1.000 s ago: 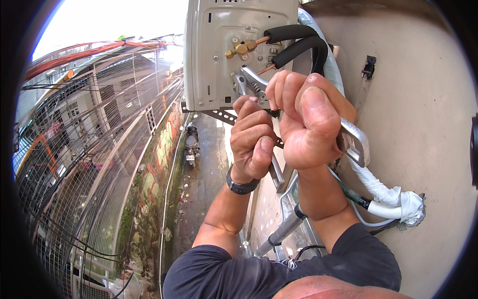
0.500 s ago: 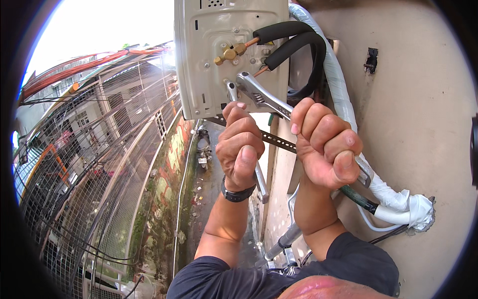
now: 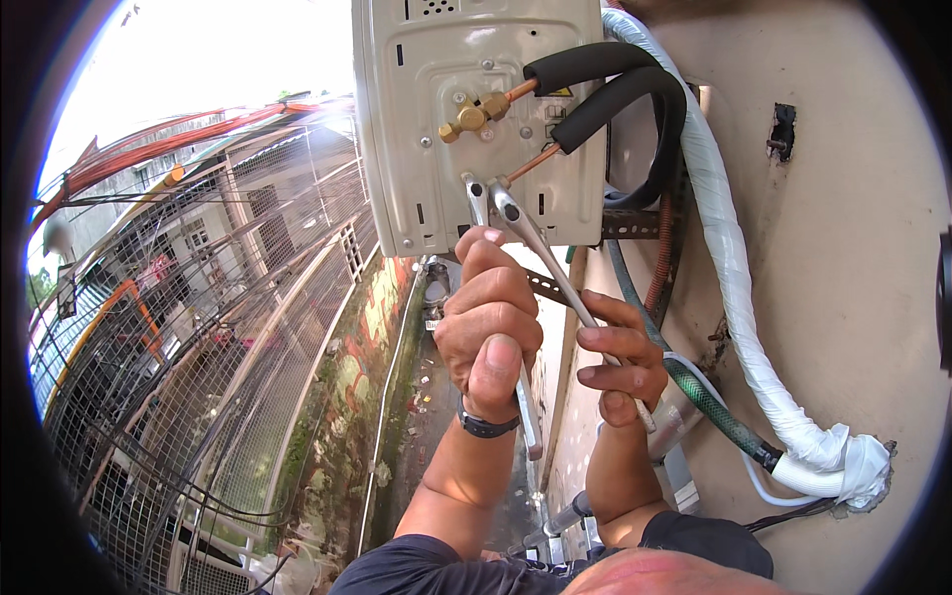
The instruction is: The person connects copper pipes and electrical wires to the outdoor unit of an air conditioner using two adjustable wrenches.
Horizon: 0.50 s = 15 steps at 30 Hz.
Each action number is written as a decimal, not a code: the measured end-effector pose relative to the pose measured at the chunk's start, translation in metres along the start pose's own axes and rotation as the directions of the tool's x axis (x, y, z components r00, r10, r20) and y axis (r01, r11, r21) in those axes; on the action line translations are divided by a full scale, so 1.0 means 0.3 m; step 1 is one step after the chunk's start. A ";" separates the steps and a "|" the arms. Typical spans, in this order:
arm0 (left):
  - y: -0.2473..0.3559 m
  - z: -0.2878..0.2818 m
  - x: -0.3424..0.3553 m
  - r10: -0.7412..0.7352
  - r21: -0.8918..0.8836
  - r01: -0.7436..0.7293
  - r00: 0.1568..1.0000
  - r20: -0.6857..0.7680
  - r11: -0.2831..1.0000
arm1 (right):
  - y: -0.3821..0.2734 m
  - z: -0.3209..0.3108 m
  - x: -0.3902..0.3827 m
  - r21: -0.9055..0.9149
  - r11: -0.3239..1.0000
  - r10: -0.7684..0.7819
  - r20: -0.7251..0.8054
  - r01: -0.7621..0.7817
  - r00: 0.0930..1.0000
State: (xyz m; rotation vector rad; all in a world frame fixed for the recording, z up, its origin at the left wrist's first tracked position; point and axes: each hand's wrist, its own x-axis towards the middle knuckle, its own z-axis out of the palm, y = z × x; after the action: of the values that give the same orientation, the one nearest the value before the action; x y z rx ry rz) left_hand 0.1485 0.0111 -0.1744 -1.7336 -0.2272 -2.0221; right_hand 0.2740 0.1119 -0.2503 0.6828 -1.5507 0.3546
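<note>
My left hand (image 3: pixel 491 332) is wrapped round a steel wrench (image 3: pixel 529 421), whose head reaches up to the lower pipe joint on the outdoor air conditioner unit (image 3: pixel 407 178). Fingers of my right hand (image 3: pixel 627 359) curl round the handle of an adjustable wrench (image 3: pixel 545 253). Its head sits beside the other wrench's head at the same joint; the two heads hide the fitting. A copper pipe (image 3: pixel 535 164) in black foam insulation (image 3: pixel 600 121) runs into that joint. Above it, a brass valve (image 3: pixel 470 119) joins a second insulated pipe.
White-wrapped tubing (image 3: pixel 729 268) and a green hose (image 3: pixel 709 402) run down to a hole in the beige wall (image 3: pixel 813 297) at right. A perforated metal bracket (image 3: pixel 635 225) is below the unit. Left are bundled cables (image 3: pixel 188 129) and wire mesh (image 3: pixel 228 397) above an alley.
My right hand has moved down and inward, swinging its wrench handle to a steeper angle. Its fist has loosened into a finger grip. My left hand keeps its wrench; the view has shifted slightly.
</note>
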 end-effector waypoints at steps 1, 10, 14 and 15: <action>-0.001 0.001 -0.001 0.004 0.003 -0.004 1.000 -0.007 1.000 | 0.006 0.009 -0.006 -0.020 1.000 0.005 -0.008 -0.005 1.000; 0.001 -0.009 0.001 -0.002 0.006 0.002 1.000 0.006 1.000 | 0.106 0.061 -0.063 -0.068 0.996 -0.068 -0.074 0.063 0.995; -0.013 0.002 -0.009 0.002 -0.011 -0.002 1.000 -0.002 1.000 | 0.151 0.056 -0.050 -0.085 0.995 -0.058 -0.108 0.049 0.992; -0.012 0.001 -0.009 0.008 -0.012 -0.008 1.000 -0.004 1.000 | 0.138 0.057 -0.049 -0.135 0.990 -0.048 -0.093 0.035 0.995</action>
State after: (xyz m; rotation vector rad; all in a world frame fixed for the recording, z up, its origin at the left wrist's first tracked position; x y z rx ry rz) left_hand 0.1473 0.0151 -0.1762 -1.7351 -0.2077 -2.0248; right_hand 0.2348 0.1365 -0.2591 0.5845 -1.4531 0.2466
